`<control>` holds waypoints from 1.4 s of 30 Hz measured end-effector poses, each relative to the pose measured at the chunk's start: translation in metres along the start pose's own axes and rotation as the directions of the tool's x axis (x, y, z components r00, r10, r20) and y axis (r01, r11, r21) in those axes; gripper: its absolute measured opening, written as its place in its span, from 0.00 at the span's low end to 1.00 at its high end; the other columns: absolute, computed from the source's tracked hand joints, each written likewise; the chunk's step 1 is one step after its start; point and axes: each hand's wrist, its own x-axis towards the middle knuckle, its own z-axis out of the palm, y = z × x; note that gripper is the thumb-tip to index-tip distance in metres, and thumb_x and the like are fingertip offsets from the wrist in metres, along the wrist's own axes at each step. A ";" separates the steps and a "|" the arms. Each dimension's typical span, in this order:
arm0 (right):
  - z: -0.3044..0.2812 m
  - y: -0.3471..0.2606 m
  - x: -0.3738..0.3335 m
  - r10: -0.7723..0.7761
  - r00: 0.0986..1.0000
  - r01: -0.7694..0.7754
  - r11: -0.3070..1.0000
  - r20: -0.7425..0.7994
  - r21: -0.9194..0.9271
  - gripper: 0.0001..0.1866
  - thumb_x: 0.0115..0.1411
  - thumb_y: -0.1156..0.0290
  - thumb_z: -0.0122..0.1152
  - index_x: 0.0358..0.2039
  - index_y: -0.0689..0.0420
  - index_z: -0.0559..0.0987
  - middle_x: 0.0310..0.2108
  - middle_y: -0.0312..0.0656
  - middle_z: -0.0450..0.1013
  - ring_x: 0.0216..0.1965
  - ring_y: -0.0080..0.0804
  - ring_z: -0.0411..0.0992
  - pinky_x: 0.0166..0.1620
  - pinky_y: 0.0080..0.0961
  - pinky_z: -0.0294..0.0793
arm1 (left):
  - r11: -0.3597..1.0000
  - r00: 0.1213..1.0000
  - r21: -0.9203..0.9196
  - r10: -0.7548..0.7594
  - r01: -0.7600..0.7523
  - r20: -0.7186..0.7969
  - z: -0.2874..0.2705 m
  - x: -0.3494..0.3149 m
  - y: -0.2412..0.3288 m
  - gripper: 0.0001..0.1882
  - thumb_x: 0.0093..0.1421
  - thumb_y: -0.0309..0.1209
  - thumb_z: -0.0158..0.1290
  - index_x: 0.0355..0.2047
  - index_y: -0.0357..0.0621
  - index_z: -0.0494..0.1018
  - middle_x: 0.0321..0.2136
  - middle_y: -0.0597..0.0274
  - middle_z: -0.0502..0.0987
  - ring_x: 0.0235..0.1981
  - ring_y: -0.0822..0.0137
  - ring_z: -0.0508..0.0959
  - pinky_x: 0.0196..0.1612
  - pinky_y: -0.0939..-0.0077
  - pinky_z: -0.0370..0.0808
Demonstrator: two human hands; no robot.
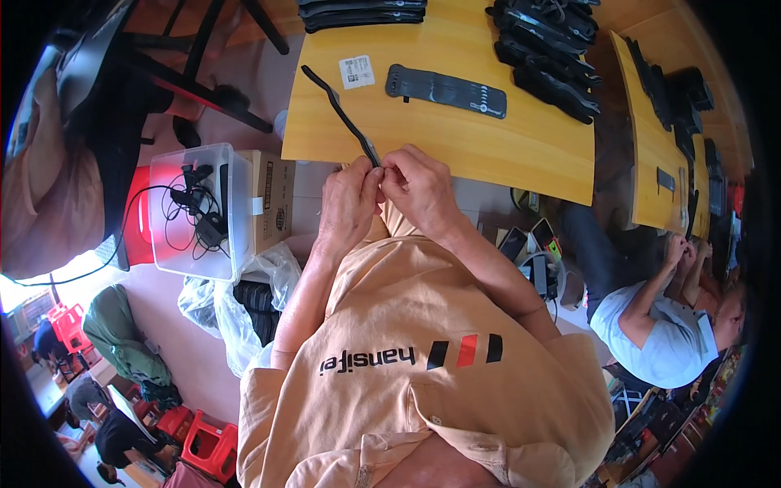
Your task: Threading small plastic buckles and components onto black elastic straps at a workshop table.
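A narrow black strap (343,116) lies across the front left of the yellow table (342,145), its near end running off the edge into my fingers. My left hand (348,198) pinches that end. Right beside it, my right hand (419,187) is closed with thumb and fingertips at the same spot; the fingers hide the strap's tip. Beyond my hands, a flat dark grey band (446,91) with a row of pale marks lies on the table. A white printed label sheet (356,72) is left of it.
Black folded pouches (547,61) are heaped at the back right, and another black stack (362,12) is at the back left. Left of the table are a clear bin (202,213) of black cables and a cardboard box (272,199). A co-worker in light blue (659,333) sits at right.
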 end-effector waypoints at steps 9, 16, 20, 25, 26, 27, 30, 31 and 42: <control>-0.014 0.006 0.009 0.292 0.898 -0.426 0.762 0.329 0.488 0.05 0.53 0.78 0.59 0.30 0.65 0.74 0.26 0.36 0.72 0.27 0.18 0.72 0.31 0.15 0.74 | 0.982 0.993 -0.151 -0.110 0.116 0.046 -0.015 -0.002 0.009 0.12 0.60 0.29 0.46 0.23 0.33 0.70 0.12 0.61 0.70 0.13 0.75 0.71 0.17 0.80 0.67; -0.036 -0.005 0.024 -0.003 0.912 -0.109 0.962 0.410 0.250 0.08 0.53 0.72 0.60 0.28 0.62 0.71 0.24 0.37 0.66 0.25 0.22 0.66 0.26 0.19 0.67 | 0.964 0.980 -0.227 -0.101 0.138 0.169 -0.030 -0.005 0.013 0.14 0.59 0.32 0.46 0.20 0.34 0.70 0.11 0.63 0.69 0.13 0.78 0.67 0.16 0.83 0.63; -0.044 -0.013 0.033 -0.090 0.826 -0.056 0.969 0.557 0.241 0.14 0.54 0.63 0.59 0.25 0.61 0.69 0.21 0.43 0.65 0.24 0.37 0.65 0.29 0.27 0.65 | 0.978 0.974 -0.173 -0.077 0.116 0.214 -0.042 -0.013 0.027 0.15 0.59 0.32 0.46 0.19 0.35 0.69 0.11 0.66 0.67 0.13 0.79 0.66 0.15 0.84 0.62; -0.045 -0.030 0.036 -0.130 0.776 -0.224 0.858 0.618 0.462 0.13 0.56 0.65 0.55 0.25 0.62 0.69 0.21 0.44 0.65 0.22 0.37 0.62 0.28 0.29 0.63 | 0.929 0.957 -0.326 -0.084 0.176 0.279 -0.053 -0.027 0.042 0.14 0.59 0.32 0.48 0.18 0.38 0.69 0.10 0.71 0.64 0.12 0.82 0.62 0.15 0.88 0.57; -0.044 -0.031 0.036 -0.158 0.772 -0.256 0.809 0.615 0.530 0.12 0.57 0.66 0.54 0.25 0.62 0.69 0.20 0.44 0.65 0.22 0.38 0.62 0.28 0.30 0.62 | 0.913 0.959 -0.364 -0.087 0.186 0.270 -0.053 -0.028 0.039 0.14 0.59 0.32 0.49 0.18 0.38 0.69 0.10 0.71 0.64 0.12 0.83 0.61 0.15 0.88 0.56; -0.043 -0.031 0.034 -0.156 0.775 -0.254 0.811 0.612 0.528 0.12 0.57 0.66 0.54 0.25 0.62 0.69 0.20 0.44 0.65 0.22 0.38 0.62 0.28 0.30 0.62 | 0.913 0.958 -0.364 -0.082 0.183 0.274 -0.053 -0.030 0.038 0.14 0.59 0.32 0.49 0.18 0.38 0.69 0.10 0.71 0.64 0.12 0.83 0.61 0.15 0.88 0.56; -0.041 -0.032 0.029 -0.222 0.814 -0.116 0.843 0.537 0.525 0.12 0.58 0.66 0.53 0.23 0.62 0.69 0.20 0.43 0.64 0.21 0.34 0.60 0.27 0.29 0.60 | 0.915 0.965 -0.373 -0.060 0.156 0.256 -0.054 -0.032 0.034 0.14 0.58 0.31 0.49 0.17 0.39 0.68 0.10 0.71 0.65 0.11 0.84 0.61 0.14 0.88 0.54; -0.043 -0.035 0.028 -0.193 0.799 -0.181 0.825 0.569 0.535 0.12 0.58 0.67 0.52 0.22 0.62 0.69 0.18 0.42 0.62 0.20 0.31 0.59 0.26 0.27 0.59 | 0.893 0.964 -0.422 -0.047 0.158 0.261 -0.054 -0.032 0.033 0.14 0.58 0.31 0.49 0.17 0.39 0.68 0.11 0.72 0.65 0.11 0.84 0.60 0.14 0.88 0.53; -0.040 -0.052 0.011 0.123 0.763 -0.639 0.299 0.635 0.709 0.13 0.58 0.74 0.47 0.16 0.60 0.67 0.13 0.28 0.59 0.16 0.13 0.55 0.20 0.13 0.53 | 0.795 0.979 -0.595 0.007 0.119 0.206 -0.039 -0.035 0.039 0.16 0.57 0.35 0.50 0.15 0.43 0.66 0.11 0.72 0.66 0.11 0.83 0.61 0.13 0.89 0.52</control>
